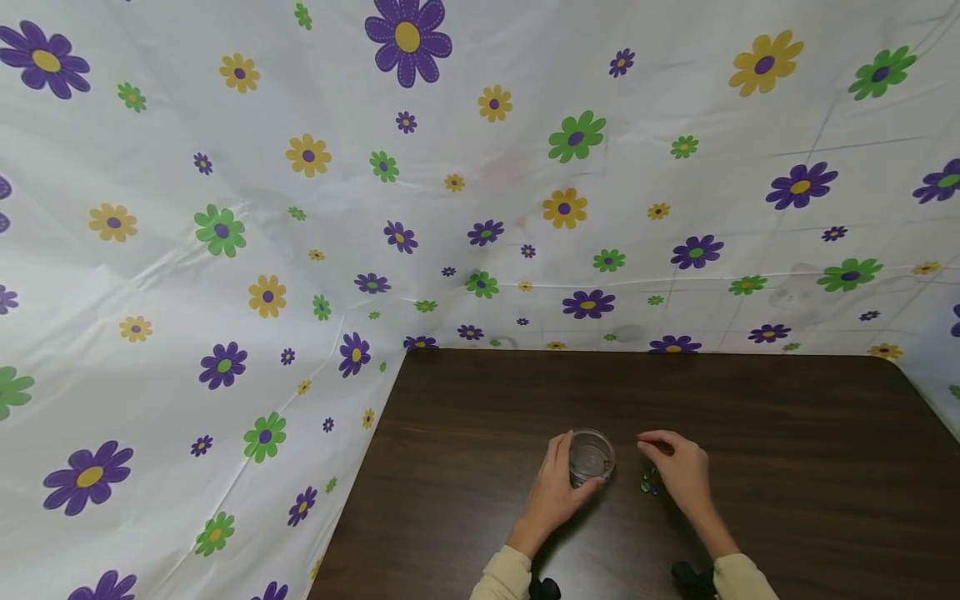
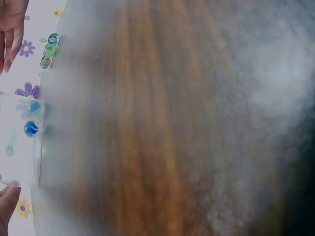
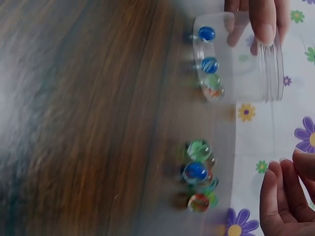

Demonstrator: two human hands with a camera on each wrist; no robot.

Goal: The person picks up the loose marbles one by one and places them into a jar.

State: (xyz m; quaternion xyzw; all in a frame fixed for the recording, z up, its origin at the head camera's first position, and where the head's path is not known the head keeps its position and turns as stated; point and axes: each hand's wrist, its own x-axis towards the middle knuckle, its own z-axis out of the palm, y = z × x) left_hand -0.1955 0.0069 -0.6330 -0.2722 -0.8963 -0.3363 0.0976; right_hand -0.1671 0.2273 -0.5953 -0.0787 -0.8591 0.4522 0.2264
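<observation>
A clear plastic jar [image 1: 591, 458] without a lid stands upright on the table, its screw rim on top in the right wrist view. My left hand [image 1: 557, 483] grips it from the side, fingers on one wall and thumb on the other. Blue marbles [image 3: 209, 65] and a green-orange marble [image 3: 212, 89] lie at the jar's bottom. My right hand [image 1: 681, 471] hovers over a small group of loose glass marbles [image 3: 198, 172], to the right of the jar. Its fingers are loosely bent with the thumb near them, and I see nothing between them.
The dark wood table [image 1: 450, 417] extends around both hands. Behind it and on the left hangs a white sheet [image 1: 172, 292] with purple, green and yellow flowers. Loose marbles [image 2: 49, 50] lie apart from the jar.
</observation>
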